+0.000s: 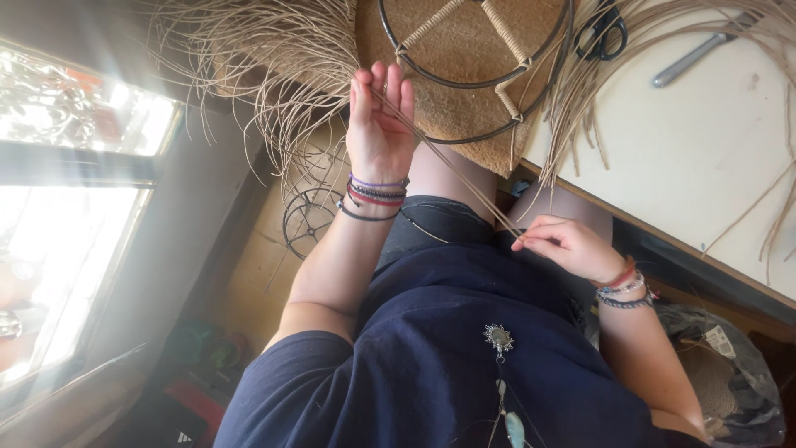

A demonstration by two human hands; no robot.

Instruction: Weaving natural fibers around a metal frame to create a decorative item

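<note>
Straw strand (448, 170) — stretched between left hand (379, 124), fingers loosely extended, and pinching right hand (568, 246).

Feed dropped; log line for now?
left hand: raised, strand across fingers | right hand: pinching strand | ring frame: on woven mat

Looking like a home craft workshop, basket or raffia weaving. Loose straw-coloured fibre strands (274, 75) are spreading over a woven mat (464, 116), with a black wire ring frame (477, 79) partly wrapped in cord sitting on top. Black scissors (604, 33) and a metal tool (696, 56) are lying on a white worktable (696, 158). A second wire ring (308, 220) is lying on the wooden floor. A bright window (75, 207) is lighting the spot.
</note>
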